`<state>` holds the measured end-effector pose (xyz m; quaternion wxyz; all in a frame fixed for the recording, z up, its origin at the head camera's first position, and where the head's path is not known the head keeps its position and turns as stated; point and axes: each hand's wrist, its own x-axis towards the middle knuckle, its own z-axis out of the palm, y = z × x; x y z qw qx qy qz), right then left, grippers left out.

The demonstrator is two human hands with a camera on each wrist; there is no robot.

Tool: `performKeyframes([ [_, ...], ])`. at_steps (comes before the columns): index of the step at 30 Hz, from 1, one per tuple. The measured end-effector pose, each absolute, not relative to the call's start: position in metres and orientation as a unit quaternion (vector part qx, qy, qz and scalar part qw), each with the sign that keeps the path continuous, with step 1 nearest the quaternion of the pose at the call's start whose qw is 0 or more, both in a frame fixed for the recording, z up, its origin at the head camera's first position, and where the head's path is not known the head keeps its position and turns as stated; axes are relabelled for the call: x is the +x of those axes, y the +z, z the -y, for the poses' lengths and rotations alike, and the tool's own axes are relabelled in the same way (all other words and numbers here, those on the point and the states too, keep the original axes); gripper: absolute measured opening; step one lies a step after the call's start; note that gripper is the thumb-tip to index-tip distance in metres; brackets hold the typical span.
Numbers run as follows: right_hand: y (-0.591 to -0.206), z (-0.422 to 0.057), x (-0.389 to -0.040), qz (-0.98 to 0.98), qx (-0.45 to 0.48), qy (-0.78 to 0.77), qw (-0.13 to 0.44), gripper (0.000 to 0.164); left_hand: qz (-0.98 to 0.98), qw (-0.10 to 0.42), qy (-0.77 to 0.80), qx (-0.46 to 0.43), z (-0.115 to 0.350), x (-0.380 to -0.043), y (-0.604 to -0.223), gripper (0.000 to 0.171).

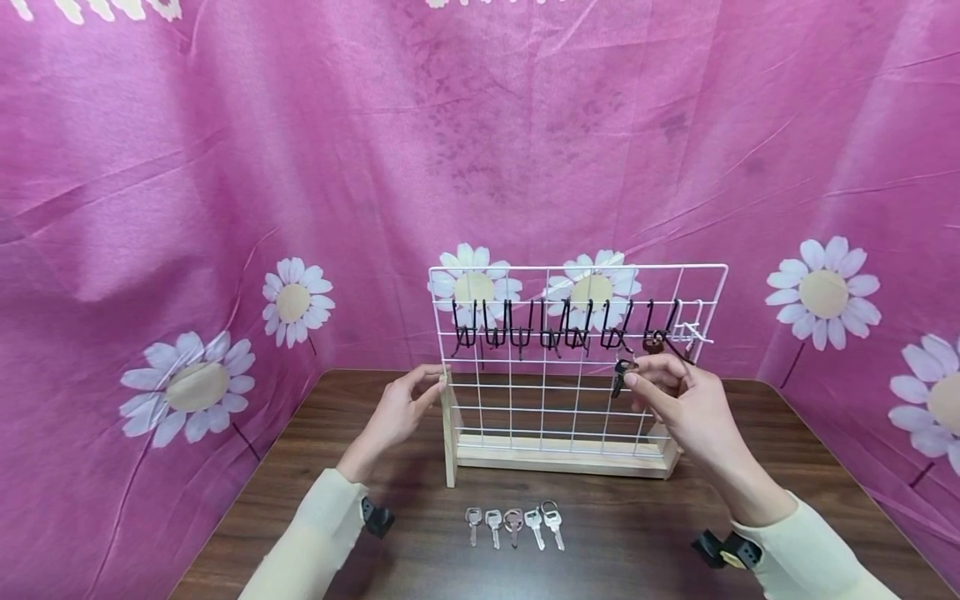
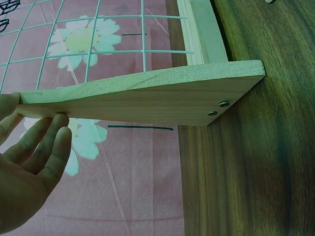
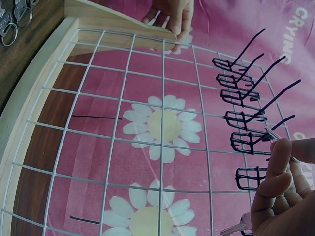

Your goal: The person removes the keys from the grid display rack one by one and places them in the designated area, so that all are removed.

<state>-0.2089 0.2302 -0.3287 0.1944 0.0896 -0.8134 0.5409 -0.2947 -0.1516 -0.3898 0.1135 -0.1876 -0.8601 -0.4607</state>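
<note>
My right hand [image 1: 686,396] pinches a dark-looking key [image 1: 619,377] by its ring, between thumb and forefinger, in front of the rack's black hooks [image 1: 577,329]. In the right wrist view its fingertips are close to the hooks, and a thin ring end shows above them. Another key [image 3: 238,227] hangs near that hand. My left hand [image 1: 397,408] grips the upper end of the wooden side piece [image 2: 142,96] of the white wire rack [image 1: 543,387], thumb on one face and fingers on the other.
Several silver keys [image 1: 533,527], some with rings, lie in a row on the brown wooden table [image 1: 360,533] before the rack. White hooks [image 1: 688,333] are at the rack's right end. A pink flowered cloth [image 1: 375,167] hangs behind and at both sides.
</note>
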Motion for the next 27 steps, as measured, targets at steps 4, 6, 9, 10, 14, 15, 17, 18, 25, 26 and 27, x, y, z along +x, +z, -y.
performKeyframes([
  [4,-0.327,-0.230,-0.205,0.815,0.090,0.538,0.197,0.020,0.860,0.114,-0.460,-0.187,0.152,-0.294,-0.390,0.029],
  [6,-0.327,-0.230,-0.203,0.816,0.092,0.534,0.200,0.019,0.861,0.113,-0.459,-0.186,0.152,-0.294,-0.390,0.029],
  [9,-0.326,-0.230,-0.201,0.816,0.097,0.532,0.206,0.019,0.863,0.113,-0.456,-0.186,0.152,-0.294,-0.390,0.029],
  [10,-0.325,-0.229,-0.200,0.815,0.098,0.531,0.207,0.018,0.863,0.114,-0.455,-0.186,0.152,-0.294,-0.389,0.029],
  [14,-0.323,-0.228,-0.197,0.817,0.100,0.529,0.209,0.019,0.864,0.118,-0.451,-0.189,0.152,-0.294,-0.389,0.030],
  [15,-0.323,-0.228,-0.196,0.817,0.100,0.528,0.209,0.020,0.864,0.118,-0.450,-0.190,0.152,-0.294,-0.389,0.030],
  [17,-0.322,-0.228,-0.194,0.819,0.100,0.526,0.205,0.020,0.864,0.120,-0.449,-0.191,0.152,-0.295,-0.389,0.030],
  [18,-0.322,-0.228,-0.193,0.820,0.100,0.526,0.203,0.021,0.864,0.120,-0.449,-0.192,0.152,-0.295,-0.389,0.029],
  [25,-0.325,-0.228,-0.191,0.826,0.112,0.520,0.187,0.020,0.863,0.119,-0.452,-0.191,0.152,-0.296,-0.390,0.030],
  [26,-0.326,-0.228,-0.191,0.827,0.115,0.518,0.185,0.021,0.864,0.118,-0.452,-0.190,0.152,-0.296,-0.390,0.030],
  [27,-0.327,-0.228,-0.191,0.829,0.116,0.516,0.182,0.021,0.864,0.117,-0.452,-0.190,0.152,-0.295,-0.390,0.030],
])
